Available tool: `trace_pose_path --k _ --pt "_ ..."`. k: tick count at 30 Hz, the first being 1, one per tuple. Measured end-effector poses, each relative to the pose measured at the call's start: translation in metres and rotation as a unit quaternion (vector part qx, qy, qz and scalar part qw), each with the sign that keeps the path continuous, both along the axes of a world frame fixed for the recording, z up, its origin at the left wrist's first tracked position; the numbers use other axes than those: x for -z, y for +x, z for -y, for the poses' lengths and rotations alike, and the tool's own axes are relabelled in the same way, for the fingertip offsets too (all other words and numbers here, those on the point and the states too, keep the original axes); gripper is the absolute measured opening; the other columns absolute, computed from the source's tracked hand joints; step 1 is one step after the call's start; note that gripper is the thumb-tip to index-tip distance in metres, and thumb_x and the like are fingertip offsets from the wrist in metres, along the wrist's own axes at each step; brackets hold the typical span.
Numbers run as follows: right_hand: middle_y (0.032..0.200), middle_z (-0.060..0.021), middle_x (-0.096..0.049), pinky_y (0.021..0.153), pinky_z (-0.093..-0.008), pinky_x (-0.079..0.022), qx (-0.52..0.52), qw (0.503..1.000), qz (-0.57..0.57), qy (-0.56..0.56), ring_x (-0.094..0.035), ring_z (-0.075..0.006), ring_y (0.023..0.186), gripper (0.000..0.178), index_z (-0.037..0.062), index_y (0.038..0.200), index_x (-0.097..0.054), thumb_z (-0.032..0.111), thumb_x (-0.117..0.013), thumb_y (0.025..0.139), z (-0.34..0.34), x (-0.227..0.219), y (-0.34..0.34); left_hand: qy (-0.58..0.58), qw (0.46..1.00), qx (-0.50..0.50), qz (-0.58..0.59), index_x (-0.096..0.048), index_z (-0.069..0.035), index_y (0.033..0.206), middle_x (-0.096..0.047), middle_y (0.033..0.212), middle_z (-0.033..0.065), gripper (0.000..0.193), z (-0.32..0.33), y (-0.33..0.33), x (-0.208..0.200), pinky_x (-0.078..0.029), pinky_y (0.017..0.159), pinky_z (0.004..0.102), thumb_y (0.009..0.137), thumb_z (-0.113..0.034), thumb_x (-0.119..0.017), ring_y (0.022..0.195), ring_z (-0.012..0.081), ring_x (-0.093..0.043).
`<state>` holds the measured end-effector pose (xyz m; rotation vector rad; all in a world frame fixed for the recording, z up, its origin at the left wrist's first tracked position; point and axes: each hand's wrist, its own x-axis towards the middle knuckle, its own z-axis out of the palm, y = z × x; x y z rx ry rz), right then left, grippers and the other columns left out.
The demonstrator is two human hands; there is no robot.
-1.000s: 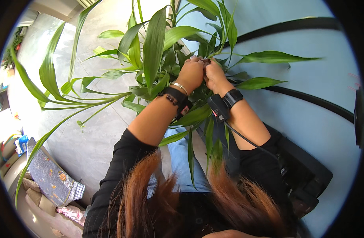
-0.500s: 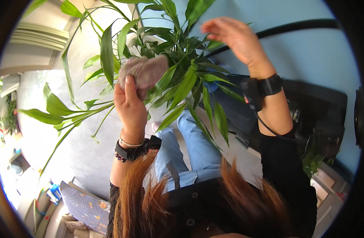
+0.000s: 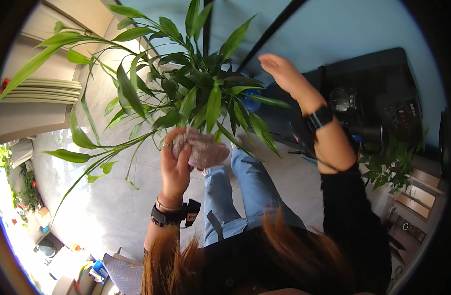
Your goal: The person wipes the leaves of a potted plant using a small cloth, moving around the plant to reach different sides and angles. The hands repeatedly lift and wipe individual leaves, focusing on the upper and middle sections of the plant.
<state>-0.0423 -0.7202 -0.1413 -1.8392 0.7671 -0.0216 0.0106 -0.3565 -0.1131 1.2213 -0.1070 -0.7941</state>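
Observation:
My left hand (image 3: pixel 174 169) is closed around a crumpled pinkish-grey cloth (image 3: pixel 203 149), held just below the leaves of a tall green plant (image 3: pixel 214 105). Thumb and fingers pinch the cloth's left side, and its other end hangs free over the floor. To the right of the plant, my right hand (image 3: pixel 283 76) is raised with the fingers stretched out and nothing visible in it. It is slightly blurred and apart from the leaves. The plant's long stems arch out to the left; its base is hidden by foliage.
A black cabinet (image 3: pixel 289 118) stands along the blue wall (image 3: pixel 328 29) on the right, with a glass jug-like item (image 3: pixel 343 101) on it. A blue rounded object (image 3: pixel 252 100) shows behind the leaves. Another leafy plant (image 3: pixel 395 164) sits farther right. Grey tiled floor (image 3: pixel 107 196) lies left.
My left hand has drawn the cloth down and toward me, away from the leaves. My right hand has lowered a little, and the whole view has shifted.

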Motion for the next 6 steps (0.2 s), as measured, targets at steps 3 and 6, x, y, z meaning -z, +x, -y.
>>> trace_pose_path --k 3,6 --pt "0.137 -0.0156 -0.058 0.105 -0.0396 -0.041 -0.133 0.983 -0.123 -0.005 -0.053 -0.0265 0.126 0.047 0.0011 0.135 -0.054 0.028 -0.058 0.097 0.026 0.013 0.040 0.016 0.998 0.037 0.042 -0.052 0.001 0.129 -0.063 0.116 0.0105 0.030 0.035 0.014 0.000 -0.055 0.077 0.0271 0.100 -0.008 -0.050 0.099 0.0178 -0.063" --pt "0.137 -0.0178 -0.057 0.114 -0.0407 -0.032 -0.196 0.939 -0.277 0.047 -0.041 -0.0270 0.139 0.050 0.0041 0.138 -0.054 0.032 -0.060 0.097 0.041 0.047 0.064 0.073 0.985 0.055 0.149 -0.051 0.001 0.134 -0.062 0.120 0.0108 0.035 0.067 0.017 0.006 -0.054 0.086 0.0286 0.100 -0.009 -0.050 0.100 0.0183 -0.063"
